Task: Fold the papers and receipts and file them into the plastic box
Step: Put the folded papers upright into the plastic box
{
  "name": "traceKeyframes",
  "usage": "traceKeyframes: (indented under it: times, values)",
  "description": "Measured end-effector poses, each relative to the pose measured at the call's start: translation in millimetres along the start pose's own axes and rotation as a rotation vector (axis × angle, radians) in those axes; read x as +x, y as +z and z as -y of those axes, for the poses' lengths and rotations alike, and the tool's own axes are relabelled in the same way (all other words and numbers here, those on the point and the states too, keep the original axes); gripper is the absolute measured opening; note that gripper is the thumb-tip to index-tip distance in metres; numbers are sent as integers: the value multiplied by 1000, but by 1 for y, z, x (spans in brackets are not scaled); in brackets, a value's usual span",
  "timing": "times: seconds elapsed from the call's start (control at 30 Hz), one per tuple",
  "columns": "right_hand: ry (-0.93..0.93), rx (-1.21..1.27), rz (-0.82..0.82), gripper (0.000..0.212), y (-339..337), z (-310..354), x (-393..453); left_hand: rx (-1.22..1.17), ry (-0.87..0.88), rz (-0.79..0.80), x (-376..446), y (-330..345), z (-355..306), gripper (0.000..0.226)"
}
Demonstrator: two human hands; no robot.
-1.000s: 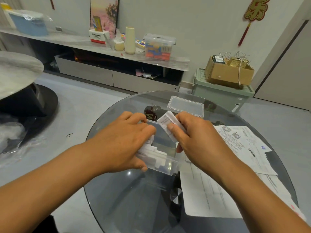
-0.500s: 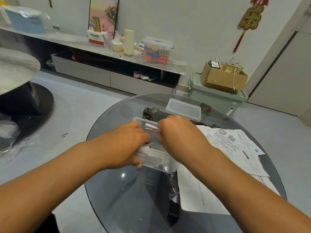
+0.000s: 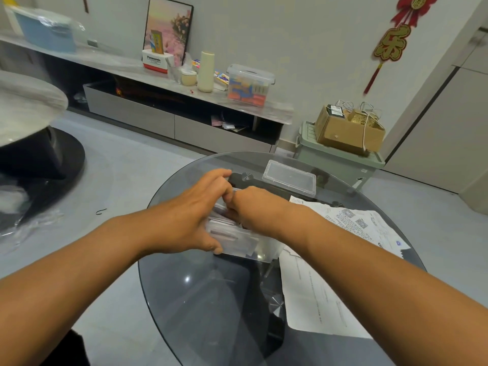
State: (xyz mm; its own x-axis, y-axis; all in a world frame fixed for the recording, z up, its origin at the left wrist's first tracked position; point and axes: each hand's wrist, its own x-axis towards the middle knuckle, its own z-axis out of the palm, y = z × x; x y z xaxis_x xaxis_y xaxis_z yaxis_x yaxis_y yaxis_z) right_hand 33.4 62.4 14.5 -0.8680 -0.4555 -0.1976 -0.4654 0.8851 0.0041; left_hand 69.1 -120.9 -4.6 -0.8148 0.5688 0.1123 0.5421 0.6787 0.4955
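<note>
Plastic box (image 3: 245,243) mid-table, beside loose papers (image 3: 353,220). Left hand (image 3: 190,215) grips its near wall; right hand (image 3: 248,207) reaches inside, grasp hidden. Risk: pressing could tip the light box, spilling the filed receipts (image 3: 224,220).

We read "Panasonic" on the white and red box (image 3: 157,60) standing on the shelf, and the gold character "乐" on the red wall ornament (image 3: 392,43). Print on the papers (image 3: 353,223) is too small to read.

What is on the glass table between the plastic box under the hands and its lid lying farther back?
In the head view nothing lies between the plastic box and the lid: only bare glass table, with its dark base visible through it.
</note>
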Motion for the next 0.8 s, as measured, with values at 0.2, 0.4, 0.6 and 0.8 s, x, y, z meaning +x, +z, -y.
traceKeyframes:
  times: [0.2,0.4,0.6,0.8]
  values:
    - [-60,87,-145,18,-1,-6,-7,-27,-4,-29,-3,0,3,72]
    - [-23,113,-134,19,-4,-1,-1,-2,-3,-43,-1,1,3,57]
    - [51,418,-346,23,-24,-19,-19,211,-20,-145,5,10,16,39]
    - [150,487,-486,27,-18,-37,-35,358,42,-250,15,14,32,60]
